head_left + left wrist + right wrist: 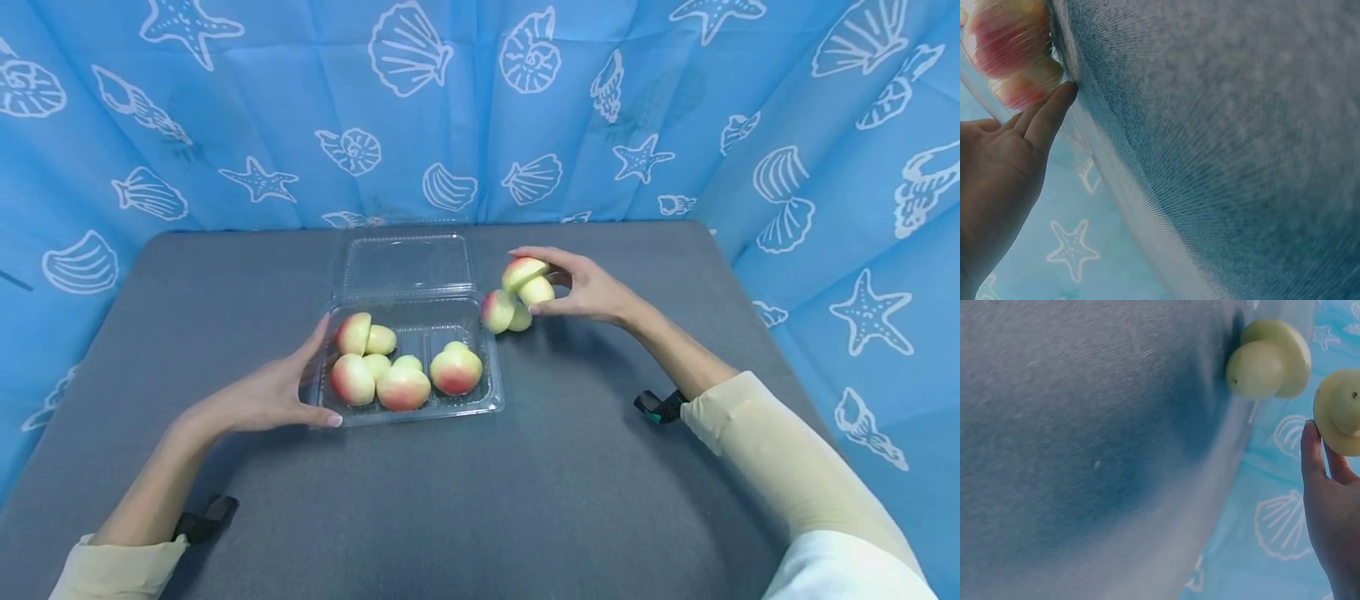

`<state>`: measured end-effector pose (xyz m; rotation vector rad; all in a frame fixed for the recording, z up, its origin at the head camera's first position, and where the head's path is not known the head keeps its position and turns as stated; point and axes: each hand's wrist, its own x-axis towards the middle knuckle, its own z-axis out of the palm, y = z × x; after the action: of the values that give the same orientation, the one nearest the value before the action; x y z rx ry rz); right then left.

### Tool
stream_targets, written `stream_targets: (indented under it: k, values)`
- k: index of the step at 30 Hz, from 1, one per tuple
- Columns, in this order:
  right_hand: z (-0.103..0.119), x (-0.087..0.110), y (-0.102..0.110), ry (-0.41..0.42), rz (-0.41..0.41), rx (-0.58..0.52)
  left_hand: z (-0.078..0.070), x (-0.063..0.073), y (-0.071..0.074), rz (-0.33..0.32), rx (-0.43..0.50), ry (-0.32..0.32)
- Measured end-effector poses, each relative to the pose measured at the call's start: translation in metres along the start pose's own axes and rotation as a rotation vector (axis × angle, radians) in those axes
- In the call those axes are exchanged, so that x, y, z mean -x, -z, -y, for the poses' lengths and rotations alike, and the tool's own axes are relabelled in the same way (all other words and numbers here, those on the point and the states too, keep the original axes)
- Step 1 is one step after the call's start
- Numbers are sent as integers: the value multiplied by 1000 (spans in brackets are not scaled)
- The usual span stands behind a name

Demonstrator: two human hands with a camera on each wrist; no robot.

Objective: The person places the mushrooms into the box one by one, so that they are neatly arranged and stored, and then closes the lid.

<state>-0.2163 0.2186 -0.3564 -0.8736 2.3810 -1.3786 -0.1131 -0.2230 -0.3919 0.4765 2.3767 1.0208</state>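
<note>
My right hand pinches a toy mushroom with a red and yellow-green cap and pale stem, raised above the table. Just below and left of it, another toy mushroom lies by the right rim of a clear plastic clamshell box. Several similar mushrooms lie in the box's base. At the box's left side, my left hand rests with fingers and thumb spread. Its straight fingers touch the clear wall in the left wrist view. The right wrist view shows the held mushroom's pale underside.
The box's clear lid is folded back toward the far edge of the grey table. A blue curtain with white shells and starfish hangs behind and along the sides. Each forearm has a dark wrist strap.
</note>
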Motion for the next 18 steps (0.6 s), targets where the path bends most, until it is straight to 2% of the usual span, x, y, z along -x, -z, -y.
stream_targets:
  k: [5,11,18]
  values:
    - [30,-1,-7,22,35,9,2,0,0,4,3,-10]
    - [41,-8,-18,45,58,23,3,-1,1,7,14,-10]
    - [50,-14,-32,128,70,30,1,0,2,12,1,-28]
